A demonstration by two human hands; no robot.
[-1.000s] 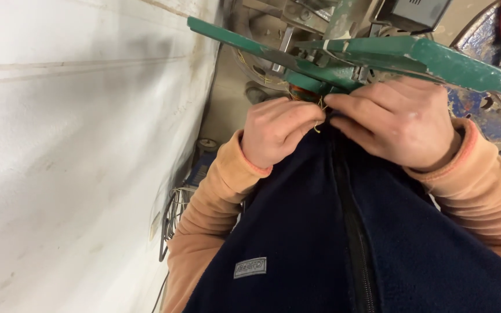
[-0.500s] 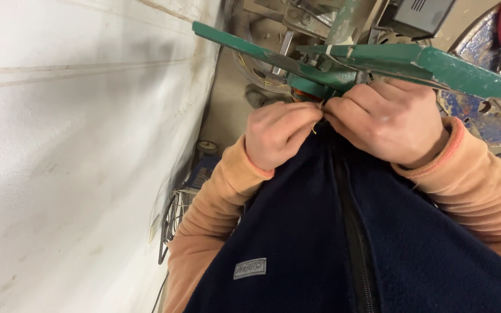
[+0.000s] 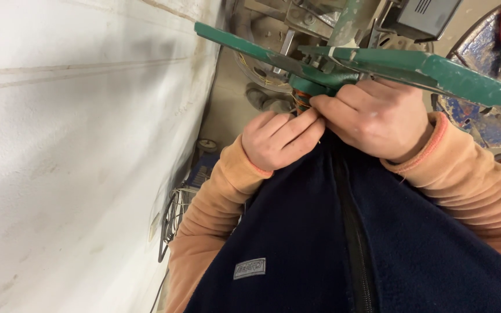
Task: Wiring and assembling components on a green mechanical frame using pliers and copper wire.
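- Little has changed over the last second: the green metal frame (image 3: 378,64) is seen slightly nearer.
- The left hand (image 3: 279,139) and right hand (image 3: 378,119) are kept pressed together, pinching thin wire at the copper-wound coil (image 3: 301,99) under the frame.

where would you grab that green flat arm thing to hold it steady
Probably the long green arm on the right-hand side, taken across its thin flat edges from below, fingers over and under. It runs out bare and roughly level there, while the middle is crowded by both hands, the left hand too, and an orange-wound hub.
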